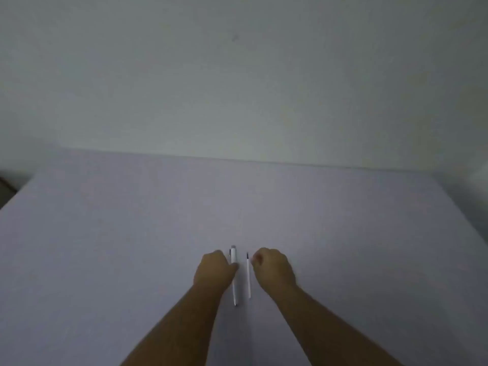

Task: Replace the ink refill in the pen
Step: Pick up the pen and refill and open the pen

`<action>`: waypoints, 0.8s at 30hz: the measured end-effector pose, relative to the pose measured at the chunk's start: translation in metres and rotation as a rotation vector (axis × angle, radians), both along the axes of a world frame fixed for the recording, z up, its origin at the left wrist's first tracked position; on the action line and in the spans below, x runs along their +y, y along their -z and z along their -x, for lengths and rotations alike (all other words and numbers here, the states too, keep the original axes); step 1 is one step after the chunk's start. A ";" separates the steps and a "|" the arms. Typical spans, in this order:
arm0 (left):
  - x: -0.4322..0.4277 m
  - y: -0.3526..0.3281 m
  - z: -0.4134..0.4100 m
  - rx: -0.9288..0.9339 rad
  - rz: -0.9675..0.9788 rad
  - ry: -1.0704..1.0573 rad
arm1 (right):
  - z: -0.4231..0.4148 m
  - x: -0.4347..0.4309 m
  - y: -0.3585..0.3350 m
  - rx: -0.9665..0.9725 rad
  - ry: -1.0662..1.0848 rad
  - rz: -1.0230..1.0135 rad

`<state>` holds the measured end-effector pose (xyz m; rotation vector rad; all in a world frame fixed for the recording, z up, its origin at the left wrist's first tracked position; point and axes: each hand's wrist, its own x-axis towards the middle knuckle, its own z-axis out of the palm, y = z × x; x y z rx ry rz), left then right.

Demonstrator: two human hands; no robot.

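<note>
Lavender tabletop (pixel 105 247) met a pale wall (pixel 237 75); my curled left hand (pixel 214 272) touched the pen (pixel 234 276), my right hand (pixel 273 269) loosely curled beside the refill (pixel 248 276), holding nothing.

On the pale table (pixel 132 233) the white pen (pixel 234 276) and the thin refill (pixel 248 278) lie side by side between my hands, my left hand (pixel 214 270) curled with its thumb touching the pen, my right hand (pixel 273 269) curled just beside the refill, below a plain wall (pixel 237 75).
</note>
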<state>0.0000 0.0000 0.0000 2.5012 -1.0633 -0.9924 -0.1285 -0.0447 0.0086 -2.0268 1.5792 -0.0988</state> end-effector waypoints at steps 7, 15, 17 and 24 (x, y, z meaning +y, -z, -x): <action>0.003 0.018 0.011 0.084 -0.060 -0.080 | -0.007 -0.003 0.019 -0.043 0.034 -0.089; 0.006 0.012 0.011 0.077 0.084 -0.062 | -0.021 -0.009 0.018 -0.221 0.168 -0.236; 0.007 0.008 0.013 0.058 0.145 -0.003 | -0.026 -0.012 0.012 -0.334 0.254 -0.317; -0.004 -0.009 0.005 0.142 0.183 0.149 | -0.032 -0.024 0.004 -0.553 0.489 -0.445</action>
